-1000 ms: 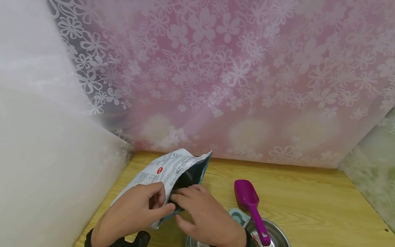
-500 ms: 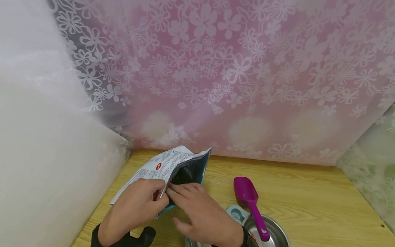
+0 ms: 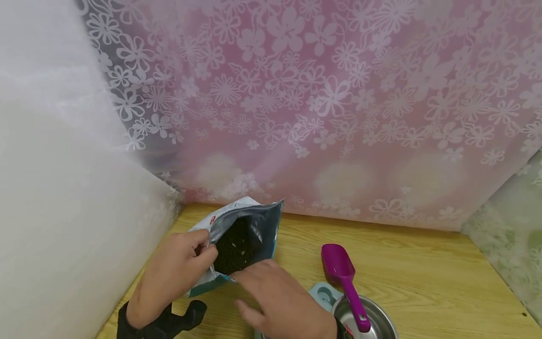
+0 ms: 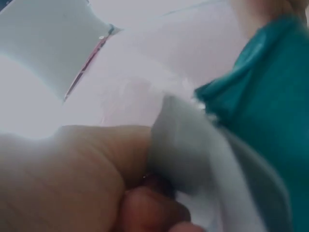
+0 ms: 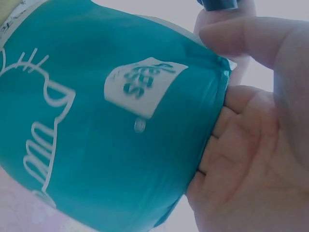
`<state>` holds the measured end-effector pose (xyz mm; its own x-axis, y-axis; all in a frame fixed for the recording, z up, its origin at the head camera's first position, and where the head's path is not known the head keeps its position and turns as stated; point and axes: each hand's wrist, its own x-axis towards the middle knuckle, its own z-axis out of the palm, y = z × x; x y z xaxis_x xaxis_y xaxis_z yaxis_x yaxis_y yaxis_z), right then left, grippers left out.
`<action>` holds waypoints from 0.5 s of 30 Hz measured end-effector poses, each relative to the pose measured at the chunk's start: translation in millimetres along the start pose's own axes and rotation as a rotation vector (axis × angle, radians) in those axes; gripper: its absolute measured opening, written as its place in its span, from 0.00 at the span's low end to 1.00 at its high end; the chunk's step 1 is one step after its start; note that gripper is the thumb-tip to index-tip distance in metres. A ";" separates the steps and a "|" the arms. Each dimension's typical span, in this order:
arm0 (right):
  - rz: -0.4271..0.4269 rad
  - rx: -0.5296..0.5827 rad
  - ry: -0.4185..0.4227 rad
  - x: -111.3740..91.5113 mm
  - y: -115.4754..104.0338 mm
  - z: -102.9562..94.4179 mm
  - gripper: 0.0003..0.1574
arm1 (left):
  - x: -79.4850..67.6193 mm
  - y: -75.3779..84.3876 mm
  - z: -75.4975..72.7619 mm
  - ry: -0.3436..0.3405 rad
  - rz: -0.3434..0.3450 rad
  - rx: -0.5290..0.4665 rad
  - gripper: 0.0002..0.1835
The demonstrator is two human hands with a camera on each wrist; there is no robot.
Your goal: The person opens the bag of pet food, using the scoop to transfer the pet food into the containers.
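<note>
Head view: your left hand (image 3: 179, 263) pinches the teal-and-white foil bag (image 3: 267, 228). Your right hand (image 3: 281, 299) has fingers inside, thumb off it.

White label (image 5: 145, 87) on teal bag (image 5: 96, 159), skewed letters (image 5: 133, 87), perhaps "ss", rest unreadable

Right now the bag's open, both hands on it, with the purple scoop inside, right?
The purple scoop isn't inside: the head view shows it outside the bag, handle over the metal bowl. The bag is open, left hand and right hand on it.
</note>
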<state>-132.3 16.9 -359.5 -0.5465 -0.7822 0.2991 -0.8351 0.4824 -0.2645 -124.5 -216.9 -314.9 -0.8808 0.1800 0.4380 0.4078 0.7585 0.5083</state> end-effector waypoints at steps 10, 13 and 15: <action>-0.014 -0.036 0.036 -3.7 -1.7 2.8 0.24 | -0.9 -1.4 -4.4 0.007 -0.052 0.041 0.21; -0.028 -0.039 0.034 -2.9 -0.6 3.2 0.26 | -0.4 -0.9 -4.2 -0.008 -0.042 0.048 0.21; -0.025 -0.032 0.022 -1.9 0.6 2.9 0.27 | -0.3 -0.5 -3.2 -0.032 -0.019 0.057 0.21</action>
<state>-131.6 17.6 -362.9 -0.5260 -0.7855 0.3259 -0.8501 0.4751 -0.2271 -123.6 -219.3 -312.9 -0.8958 0.1847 0.4042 0.3774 0.7965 0.4725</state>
